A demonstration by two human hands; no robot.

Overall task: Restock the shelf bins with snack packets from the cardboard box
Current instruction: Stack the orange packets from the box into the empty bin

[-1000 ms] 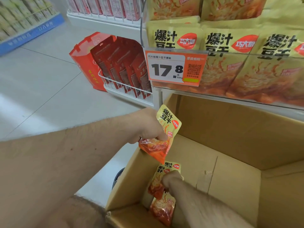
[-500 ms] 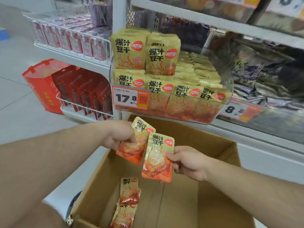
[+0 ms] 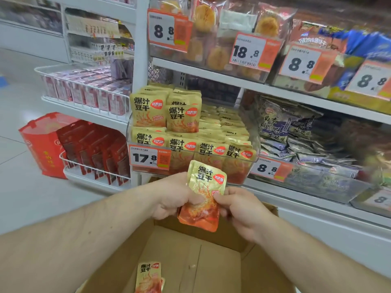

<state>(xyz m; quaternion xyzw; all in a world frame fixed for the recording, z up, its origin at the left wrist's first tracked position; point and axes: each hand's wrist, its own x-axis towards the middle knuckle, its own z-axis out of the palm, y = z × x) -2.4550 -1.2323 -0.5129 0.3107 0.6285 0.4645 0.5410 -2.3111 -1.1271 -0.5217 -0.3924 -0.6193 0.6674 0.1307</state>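
Your left hand (image 3: 169, 197) and right hand (image 3: 239, 210) are both pinching the held packets (image 3: 203, 195) above the cardboard box (image 3: 211, 261), near the shelf bin's (image 3: 252, 153) front edge.

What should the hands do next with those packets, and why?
Probably lift the packets, gripped by the left hand and right hand, up and forward into the bin tagged 17.8. It sits just above them and holds matching packs. More remain in the box.
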